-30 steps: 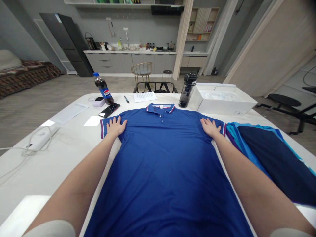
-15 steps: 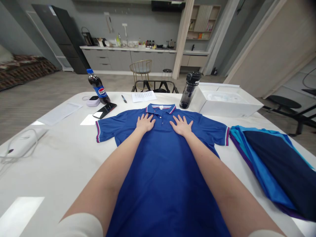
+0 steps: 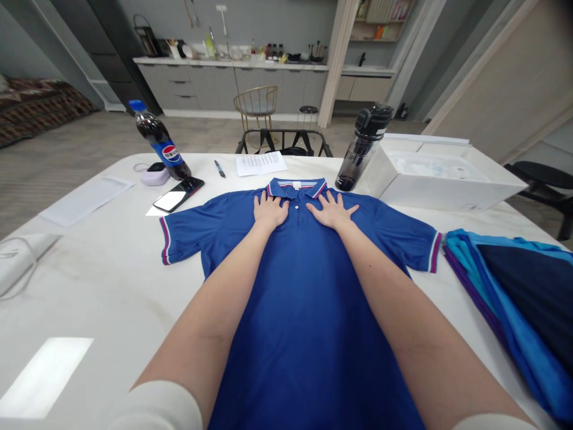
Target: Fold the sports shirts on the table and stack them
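A blue polo shirt lies spread front side up, its collar at the far end and its short sleeves stretched out to both sides. White and red stripes edge the collar and cuffs. My left hand rests flat on the chest just below the collar, left of the button placket, fingers spread. On the other side of the placket, my right hand presses flat with its fingers apart. Neither hand grips the fabric. The shirt's lower end runs out of view at the bottom.
On the white table stand a cola bottle, a dark tumbler and an open white box. A phone, papers and a pen lie around. Folded clothes are stacked at right.
My hands have slid a little farther up the shirt toward the collar, still flat. The view has tilted down and moved closer to the table's far side.
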Tool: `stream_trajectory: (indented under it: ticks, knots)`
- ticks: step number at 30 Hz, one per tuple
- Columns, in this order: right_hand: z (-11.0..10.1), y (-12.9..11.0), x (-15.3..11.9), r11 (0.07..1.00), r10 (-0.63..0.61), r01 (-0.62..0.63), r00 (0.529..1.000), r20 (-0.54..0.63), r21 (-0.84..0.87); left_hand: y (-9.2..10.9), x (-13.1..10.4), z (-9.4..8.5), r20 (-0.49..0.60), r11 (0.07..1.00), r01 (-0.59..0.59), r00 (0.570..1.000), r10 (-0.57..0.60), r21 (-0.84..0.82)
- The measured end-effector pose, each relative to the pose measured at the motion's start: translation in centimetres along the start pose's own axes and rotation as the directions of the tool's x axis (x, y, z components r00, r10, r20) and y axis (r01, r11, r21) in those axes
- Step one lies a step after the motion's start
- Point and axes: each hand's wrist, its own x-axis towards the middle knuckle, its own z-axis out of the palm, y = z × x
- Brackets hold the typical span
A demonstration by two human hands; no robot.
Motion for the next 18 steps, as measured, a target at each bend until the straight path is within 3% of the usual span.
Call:
stream_trajectory:
  ticks: [5, 9, 15, 18]
  knots:
    - [0.3, 0.3, 0.4, 1.000, -0.013, 0.013, 0.999, -0.052, -0.002, -0.2, 0.7, 0.2, -0.020, 1.000, -0.019, 1.000, 0.019, 0.008]
    - [0.0, 0.2, -0.8, 1.000, -0.027, 0.028, 0.996, -0.091, 0.010, -0.5, -0.1, -0.2, 0.009, 0.998, -0.055, 0.998, 0.055, -0.005]
    - [1.1, -1.3, -6.5, 0.990, -0.128, 0.134, 0.984, -0.122, 0.043, 0.0, -5.6, -0.4, -0.016, 0.995, -0.096, 0.995, 0.096, 0.002]
    - [1.9, -0.8, -9.4, 0.995, -0.088, 0.092, 0.992, -0.093, 0.035, -0.2, -9.5, -0.2, -0.062, 0.989, -0.145, 0.987, 0.147, 0.035]
